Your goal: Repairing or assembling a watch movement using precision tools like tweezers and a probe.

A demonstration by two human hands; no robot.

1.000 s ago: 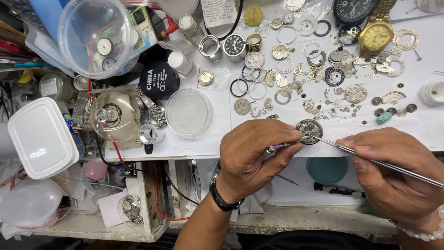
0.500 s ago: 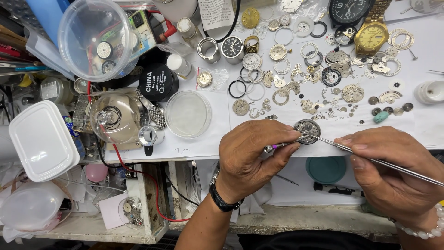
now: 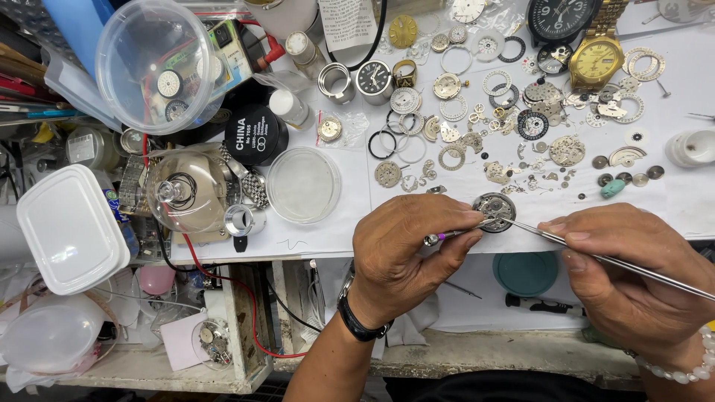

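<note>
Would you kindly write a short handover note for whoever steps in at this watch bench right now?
Left hand: pinches a small screwdriver with a purple collar, tip at the round watch movement.
Right hand: holds long metal tweezers, tips on the same movement.
Movement lies on the white sheet at the bench's near edge, between both hands.
Loose gears, rings and dials are spread behind it; a gold wristwatch sits at the far right, a clear round dish to the left.
Done: movement is out of its case and open.
Left: cannot tell which part is being worked; both tools are on the movement.
</note>
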